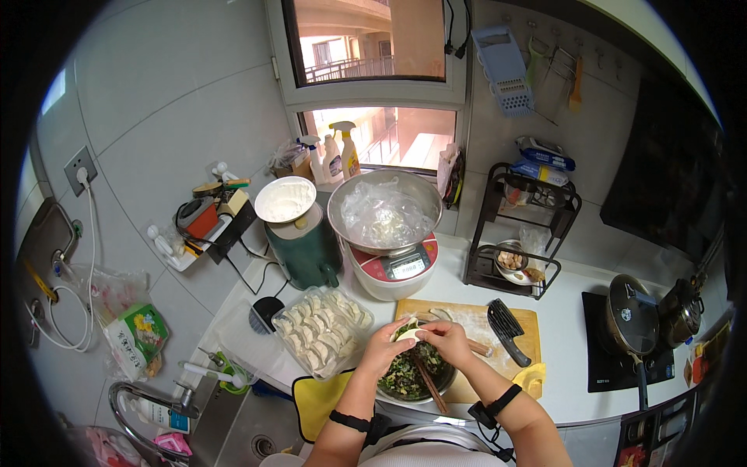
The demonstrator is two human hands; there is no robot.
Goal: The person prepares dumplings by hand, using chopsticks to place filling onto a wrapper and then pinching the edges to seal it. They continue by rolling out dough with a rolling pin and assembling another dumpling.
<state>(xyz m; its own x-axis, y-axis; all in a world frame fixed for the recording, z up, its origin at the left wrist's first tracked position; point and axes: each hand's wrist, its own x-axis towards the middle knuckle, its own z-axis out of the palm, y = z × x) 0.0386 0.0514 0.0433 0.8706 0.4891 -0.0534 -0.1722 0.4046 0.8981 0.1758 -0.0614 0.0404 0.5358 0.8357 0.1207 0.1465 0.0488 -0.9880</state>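
Above a bowl of chopped green filling, my left hand and my right hand hold one dumpling wrapper between their fingertips. Some green filling shows at the wrapper's open side. A pair of wooden chopsticks leans in the bowl. To the left, a clear plastic tray holds rows of folded dumplings. Under and beyond my right hand lies a floured wooden cutting board. It bears a rolling pin, partly hidden by that hand, and a black cleaver.
Behind the tray, a plate of flour rests on a green appliance. A steel bowl with a plastic bag sits on a rice cooker. A lidded pan stands on the cooktop at right; the sink is at lower left.
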